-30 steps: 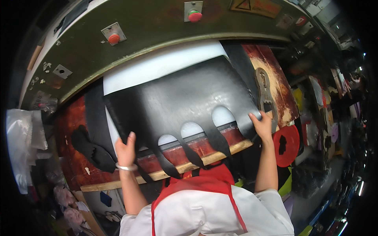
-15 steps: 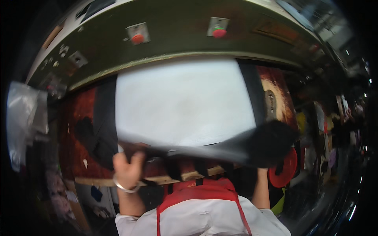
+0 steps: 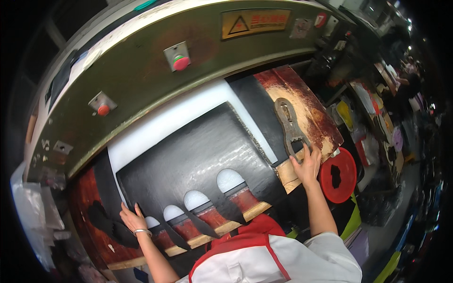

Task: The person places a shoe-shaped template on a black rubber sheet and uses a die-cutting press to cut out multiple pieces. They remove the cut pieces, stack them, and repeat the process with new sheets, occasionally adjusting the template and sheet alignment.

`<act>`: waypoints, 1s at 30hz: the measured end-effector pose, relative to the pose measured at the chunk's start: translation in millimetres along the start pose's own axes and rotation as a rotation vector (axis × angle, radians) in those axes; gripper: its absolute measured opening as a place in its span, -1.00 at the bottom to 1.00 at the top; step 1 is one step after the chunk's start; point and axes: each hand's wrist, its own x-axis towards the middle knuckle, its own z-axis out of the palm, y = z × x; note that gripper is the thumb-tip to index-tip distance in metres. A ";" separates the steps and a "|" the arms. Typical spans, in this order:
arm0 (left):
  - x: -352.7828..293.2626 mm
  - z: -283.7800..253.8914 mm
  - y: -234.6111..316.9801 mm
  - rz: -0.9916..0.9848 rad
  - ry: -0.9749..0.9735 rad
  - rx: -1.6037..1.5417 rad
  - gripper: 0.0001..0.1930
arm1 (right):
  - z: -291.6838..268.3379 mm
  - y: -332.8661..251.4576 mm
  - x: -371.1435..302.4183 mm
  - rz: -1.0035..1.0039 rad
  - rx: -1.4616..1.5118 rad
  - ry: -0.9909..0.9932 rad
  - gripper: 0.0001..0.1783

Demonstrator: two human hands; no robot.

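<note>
Black sheet (image 3: 188,151) lies flat before you, partly over the white board (image 3: 160,129) on the counter (image 3: 323,113); round-topped gaps along its near side. Your left grip (image 3: 133,219): at the sheet's left edge, thumb and fingers spread; cannot tell if pinching. Your right grip (image 3: 307,166): thumb and fingers apart at the near end of the sole-shaped cutter (image 3: 289,123); cannot tell if closed on it. Red dish (image 3: 348,186) just beside.
</note>
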 end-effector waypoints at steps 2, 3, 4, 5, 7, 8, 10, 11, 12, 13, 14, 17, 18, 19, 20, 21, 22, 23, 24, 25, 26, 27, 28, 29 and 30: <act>9.6 -12.2 37.7 0.149 0.135 0.003 -0.49 | 6.8 13.5 10.7 0.086 0.078 -0.136 -0.13; 17.8 -18.4 63.9 0.235 0.155 -0.059 -0.50 | 10.4 18.4 14.6 0.133 0.116 -0.187 -0.06; 21.9 -25.4 92.4 0.286 0.137 -0.106 -0.52 | 14.0 21.3 15.9 0.094 0.123 -0.203 -0.03; 27.0 -25.8 130.2 0.408 0.071 -0.252 -0.57 | 18.4 21.9 16.7 0.055 0.126 -0.198 0.00; 26.5 -19.8 216.1 0.725 0.040 -0.426 -0.64 | 23.8 22.4 16.1 0.017 0.187 -0.159 0.01; 25.3 -13.2 261.9 0.872 0.020 -0.489 -0.66 | 24.9 22.3 15.3 0.038 0.179 -0.160 0.00; 20.5 5.9 351.0 1.060 -0.024 -0.599 -0.69 | 25.1 21.6 15.1 0.048 0.193 -0.128 -0.01; 20.4 18.0 392.5 1.132 -0.062 -0.650 -0.70 | 24.3 21.2 15.3 0.066 0.212 -0.131 -0.02; 20.9 31.2 430.3 1.179 -0.087 -0.686 -0.71 | 22.7 21.0 16.1 0.087 0.236 -0.162 -0.02; 22.5 44.7 463.7 1.171 -0.124 -0.666 -0.72 | 21.1 20.5 16.6 0.100 0.267 -0.167 -0.03; 25.7 58.6 493.2 1.174 -0.086 -0.601 -0.74 | 19.5 20.4 17.5 0.104 0.303 -0.154 -0.03; 32.1 99.0 548.9 1.022 -0.045 -0.099 -0.85 | 16.3 19.5 17.8 0.135 0.265 -0.228 -0.02; 36.1 109.6 561.1 0.972 -0.054 -0.004 -0.86 | 15.7 19.7 17.8 0.139 0.244 -0.231 -0.02; 37.9 119.0 567.8 0.940 0.019 -0.005 -0.85 | 15.3 20.1 17.9 0.147 0.247 -0.271 -0.02; 39.1 127.3 569.5 0.909 0.031 0.022 -0.83 | 14.7 20.8 17.9 0.145 0.246 -0.275 -0.03; 42.4 133.5 571.1 0.902 0.035 0.021 -0.82 | 14.1 21.7 18.5 0.142 0.252 -0.301 -0.03; 46.4 138.0 570.8 0.841 -0.019 -0.028 -0.83 | 13.4 22.5 19.2 0.139 0.254 -0.312 -0.04; 50.8 141.0 568.2 0.814 -0.085 -0.119 -0.76 | 12.6 23.4 20.3 0.126 0.260 -0.308 -0.04; 55.7 142.5 565.5 0.803 -0.105 -0.226 -0.67 | 11.8 24.0 21.0 0.142 0.267 -0.328 -0.04; 61.7 142.5 564.8 0.801 -0.180 -0.215 -0.57 | 11.1 24.2 22.0 0.139 0.277 -0.331 -0.04; 66.3 141.3 563.7 0.793 -0.206 -0.212 -0.47 | 10.2 24.1 22.4 0.130 0.283 -0.337 -0.04; 69.0 138.6 562.3 0.805 -0.227 -0.229 -0.54 | 9.6 23.6 22.7 0.131 0.270 -0.331 -0.04; 69.9 134.5 560.8 0.787 -0.333 -0.364 -0.58 | 8.9 23.2 22.5 0.138 0.268 -0.344 -0.03; 68.5 128.5 557.4 0.762 -0.443 -0.494 -0.63 | 8.7 22.7 22.3 0.139 0.264 -0.344 -0.03; 65.1 121.7 553.2 0.728 -0.554 -0.629 -0.67 | 8.6 22.1 21.9 0.125 0.256 -0.311 -0.03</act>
